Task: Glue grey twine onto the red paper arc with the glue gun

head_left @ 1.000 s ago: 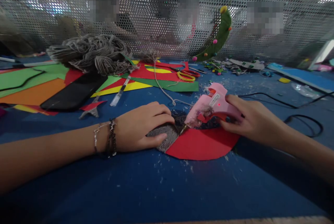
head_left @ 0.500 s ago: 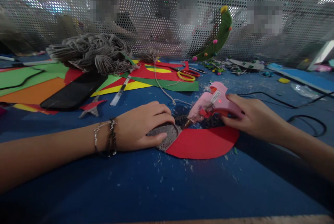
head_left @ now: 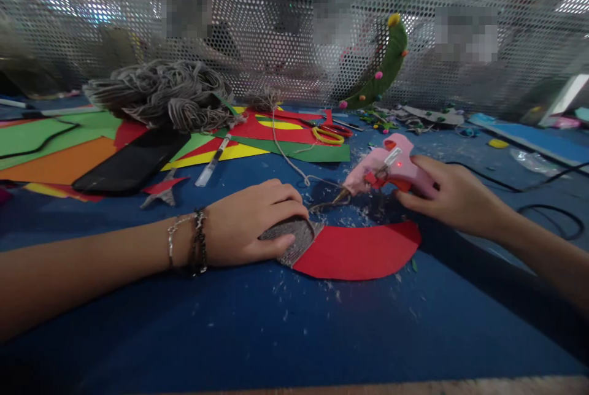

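My left hand (head_left: 257, 223) holds down the grey yarn-wrapped end (head_left: 294, 238) of a red crescent cutout (head_left: 359, 251), its fingers curled over the far edge and thumb on the near side. That end is partly hidden under the palm. The cutout's right part is bare red and lies flat on the blue table. In my right hand (head_left: 455, 195) is a pink hot glue gun (head_left: 391, 165) with a small red light on. Its nozzle points down and left, just beyond the cutout and apart from it. A strand of grey yarn (head_left: 289, 165) runs near the nozzle.
Behind my left hand lie a grey yarn heap (head_left: 161, 94), a black phone (head_left: 133, 162), a star-shaped scrap (head_left: 165, 189), a pen-like tool (head_left: 213, 162), coloured sheets (head_left: 59, 137) and scissors (head_left: 329, 134). A green crescent with pompoms (head_left: 389, 64) leans on the perforated screen (head_left: 276, 33). A black cord (head_left: 488, 174) trails right.
My right hand has drawn the glue gun up and to the right, so its nozzle has left the edge of the yarn wrapping. My left hand stays in place.
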Action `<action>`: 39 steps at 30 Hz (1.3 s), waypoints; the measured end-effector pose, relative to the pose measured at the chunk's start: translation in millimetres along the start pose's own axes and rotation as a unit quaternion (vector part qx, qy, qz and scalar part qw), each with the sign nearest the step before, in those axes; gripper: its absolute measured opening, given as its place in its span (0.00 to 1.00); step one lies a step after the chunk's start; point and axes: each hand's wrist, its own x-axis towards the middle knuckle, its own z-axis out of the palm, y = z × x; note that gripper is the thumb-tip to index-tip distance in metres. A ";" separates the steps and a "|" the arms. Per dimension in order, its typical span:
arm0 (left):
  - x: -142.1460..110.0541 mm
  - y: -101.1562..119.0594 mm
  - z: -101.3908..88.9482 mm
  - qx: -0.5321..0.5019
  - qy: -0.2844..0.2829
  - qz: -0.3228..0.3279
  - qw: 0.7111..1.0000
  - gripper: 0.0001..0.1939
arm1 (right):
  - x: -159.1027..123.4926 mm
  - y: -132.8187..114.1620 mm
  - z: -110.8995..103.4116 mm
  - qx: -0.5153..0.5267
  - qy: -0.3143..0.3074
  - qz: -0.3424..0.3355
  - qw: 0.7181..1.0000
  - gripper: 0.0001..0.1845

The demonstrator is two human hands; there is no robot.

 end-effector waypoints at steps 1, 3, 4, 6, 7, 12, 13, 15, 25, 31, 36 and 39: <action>0.0 -0.1 0.0 0.000 0.001 0.000 1.000 0.12 | 1.0 2.7 -1.0 -0.005 0.010 0.015 1.000 0.13; 0.0 0.0 0.1 -0.001 0.002 0.002 1.000 0.12 | 3.4 9.8 -3.4 -0.021 0.035 0.040 0.998 0.16; 0.0 0.1 0.2 -0.003 0.002 0.003 1.000 0.12 | 4.7 14.2 -4.6 -0.031 0.046 0.052 0.997 0.18; -0.4 0.2 0.7 -0.011 0.001 0.000 1.000 0.13 | 7.1 23.7 -7.0 -0.053 0.060 0.085 0.993 0.20; -0.8 0.3 1.0 -0.019 0.002 -0.007 1.000 0.14 | 8.1 28.7 -7.9 -0.064 0.059 0.101 0.991 0.21; -3.1 0.6 2.4 -0.051 0.025 -0.039 0.998 0.25 | 9.4 49.7 -7.4 -0.100 0.010 0.118 0.988 0.18; -3.3 0.8 2.4 -0.051 0.027 -0.037 0.998 0.25 | 9.6 51.5 -7.2 -0.106 0.002 0.115 0.988 0.18; -3.1 1.1 2.3 -0.049 0.028 -0.033 0.998 0.24 | 9.9 51.3 -8.8 -0.116 -0.013 0.123 0.985 0.19; 1.1 -6.4 6.2 -0.017 0.042 0.034 0.998 0.19 | 8.4 18.9 -30.0 -0.097 0.047 0.055 0.993 0.11; 1.8 -6.0 6.6 0.024 0.019 0.062 0.998 0.17 | 7.3 -30.3 -15.6 0.030 -0.035 -0.150 0.988 0.12; 3.1 -2.1 2.1 0.048 0.026 0.097 0.994 0.21 | 15.9 -75.5 -5.2 0.104 -0.152 -0.276 0.943 0.14; 3.1 0.9 -1.7 0.057 0.008 0.100 0.993 0.20 | 27.6 -79.8 5.2 0.103 -0.189 -0.321 0.923 0.14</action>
